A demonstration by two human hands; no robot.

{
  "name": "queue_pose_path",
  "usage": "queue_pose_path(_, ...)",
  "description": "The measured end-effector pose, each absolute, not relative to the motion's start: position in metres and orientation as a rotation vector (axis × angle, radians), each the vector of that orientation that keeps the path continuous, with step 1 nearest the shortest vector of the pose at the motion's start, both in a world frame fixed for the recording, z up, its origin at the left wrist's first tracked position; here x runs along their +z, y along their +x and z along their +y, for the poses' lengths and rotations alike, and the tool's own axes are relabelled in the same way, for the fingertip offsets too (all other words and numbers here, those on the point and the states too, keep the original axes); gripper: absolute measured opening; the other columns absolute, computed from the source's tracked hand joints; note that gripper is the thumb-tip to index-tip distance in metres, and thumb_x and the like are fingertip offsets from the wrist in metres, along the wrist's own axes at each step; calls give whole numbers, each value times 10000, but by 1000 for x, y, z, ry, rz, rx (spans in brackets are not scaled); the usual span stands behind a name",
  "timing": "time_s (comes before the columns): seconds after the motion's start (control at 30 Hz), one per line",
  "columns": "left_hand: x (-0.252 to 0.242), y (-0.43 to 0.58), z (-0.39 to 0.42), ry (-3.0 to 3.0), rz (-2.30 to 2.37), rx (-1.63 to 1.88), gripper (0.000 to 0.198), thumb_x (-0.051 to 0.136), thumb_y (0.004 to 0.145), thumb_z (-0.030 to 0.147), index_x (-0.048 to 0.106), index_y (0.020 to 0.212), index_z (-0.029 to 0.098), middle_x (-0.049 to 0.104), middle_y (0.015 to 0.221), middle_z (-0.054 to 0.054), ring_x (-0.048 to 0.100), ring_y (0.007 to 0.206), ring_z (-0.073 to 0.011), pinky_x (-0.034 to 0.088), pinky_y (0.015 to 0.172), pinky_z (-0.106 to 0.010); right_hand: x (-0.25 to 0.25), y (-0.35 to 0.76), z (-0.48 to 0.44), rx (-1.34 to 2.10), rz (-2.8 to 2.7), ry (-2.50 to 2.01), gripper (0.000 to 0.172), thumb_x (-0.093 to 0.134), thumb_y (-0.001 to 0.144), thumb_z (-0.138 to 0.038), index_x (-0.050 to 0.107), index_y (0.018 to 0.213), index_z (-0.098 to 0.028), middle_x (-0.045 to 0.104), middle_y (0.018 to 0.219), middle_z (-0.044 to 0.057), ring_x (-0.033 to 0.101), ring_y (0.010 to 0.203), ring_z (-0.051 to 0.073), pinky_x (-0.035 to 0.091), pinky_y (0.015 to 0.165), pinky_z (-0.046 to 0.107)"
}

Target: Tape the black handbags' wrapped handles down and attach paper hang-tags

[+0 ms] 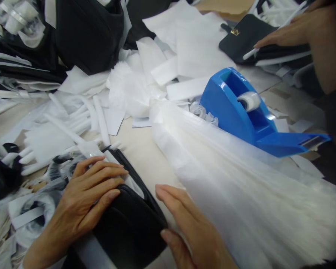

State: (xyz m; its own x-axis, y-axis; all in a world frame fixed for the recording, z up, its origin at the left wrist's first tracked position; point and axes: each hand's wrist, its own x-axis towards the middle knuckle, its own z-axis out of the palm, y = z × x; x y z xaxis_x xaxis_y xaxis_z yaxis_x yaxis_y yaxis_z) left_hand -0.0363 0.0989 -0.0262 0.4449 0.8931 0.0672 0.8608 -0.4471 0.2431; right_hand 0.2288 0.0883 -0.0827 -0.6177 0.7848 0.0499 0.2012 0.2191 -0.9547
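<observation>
A small black leather-look bag (pixel 131 224) stands in front of me, with white padding (pixel 133 183) showing at its mouth. My left hand (pixel 92 194) holds its upper left side; the fingers lie across the mouth and the thumb rests along the edge. Around the bag's right corner, my right hand (pixel 194 231) is held with thumb and fingers apart and nothing between them. The thumb tip is at the bag's edge, but I cannot tell whether it touches. Right of the bag lies a long bunch of thin white wrapping sheets (pixel 226 179), gathered at its far end.
A blue tape dispenser (pixel 229 108) stands beyond the sheets. White foam sticks (pixel 100 119) and wrapped rings (pixel 35 215) lie to the left. Larger black bags (pixel 86 33) stand behind. At the far right, another person's hand (pixel 291 35) holds a white stick over a black flap (pixel 240 41).
</observation>
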Motion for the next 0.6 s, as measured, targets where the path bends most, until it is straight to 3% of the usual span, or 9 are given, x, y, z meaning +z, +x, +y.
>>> queue_pose_path(0.2, -21, -46, 110, 2531, 1481, 138, 255, 450, 893, 237, 592, 1090, 316, 649, 1248, 8, 581, 1125, -252, 336, 1020, -496, -86, 191, 93, 2044, -1436, -1250, 832, 612, 700, -153, 315, 1476, -207, 509, 1351, 132, 576, 1116, 258, 526, 957, 429)
queue_pose_path(0.37, -23, -41, 127, 2610, 1440, 20, 241, 475, 891, 264, 565, 1114, 281, 701, 1122, -14, 603, 1091, -245, 354, 996, -460, -76, 183, 106, 2218, -1362, -1326, 892, 675, 651, -195, 332, 1475, -218, 564, 1246, 124, 618, 967, 254, 524, 906, 437)
queue_pose_path(0.6, -33, -34, 125, 2511, 1485, 115, 300, 353, 921, 196, 552, 1143, 222, 674, 1069, -41, 585, 1018, -217, 286, 1047, -439, -73, 166, 100, 2159, -1304, -1364, 863, 676, 686, -254, 321, 1472, -241, 422, 1415, 133, 549, 1163, 299, 487, 953, 426)
